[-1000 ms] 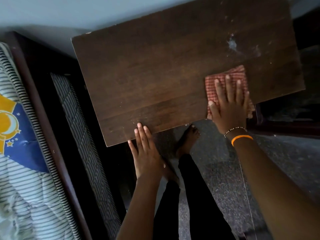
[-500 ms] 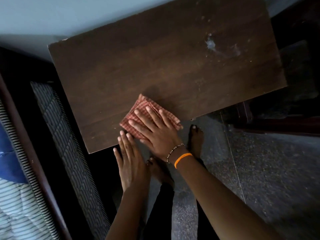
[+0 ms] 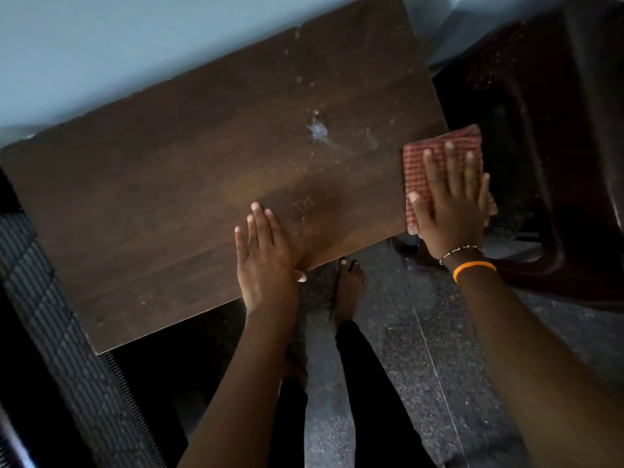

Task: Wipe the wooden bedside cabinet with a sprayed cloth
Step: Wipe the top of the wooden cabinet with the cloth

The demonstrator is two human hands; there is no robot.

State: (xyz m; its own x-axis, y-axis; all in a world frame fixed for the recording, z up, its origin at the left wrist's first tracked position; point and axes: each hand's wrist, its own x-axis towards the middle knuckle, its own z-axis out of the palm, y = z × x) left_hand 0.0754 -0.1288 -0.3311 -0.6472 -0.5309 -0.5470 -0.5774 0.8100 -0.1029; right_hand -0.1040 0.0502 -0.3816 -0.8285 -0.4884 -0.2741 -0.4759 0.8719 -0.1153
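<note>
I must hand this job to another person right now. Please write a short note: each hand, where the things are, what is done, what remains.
Right hand: flat, pressing the red checked cloth at the cabinet top's right edge, partly overhanging.
Left hand: open, bracing on the front edge, holding nothing.
Wooden cabinet top: a whitish smear and specks remain toward the back right.
Done: cannot tell which parts are wiped.
Left: wipe the smear, the specks.
</note>
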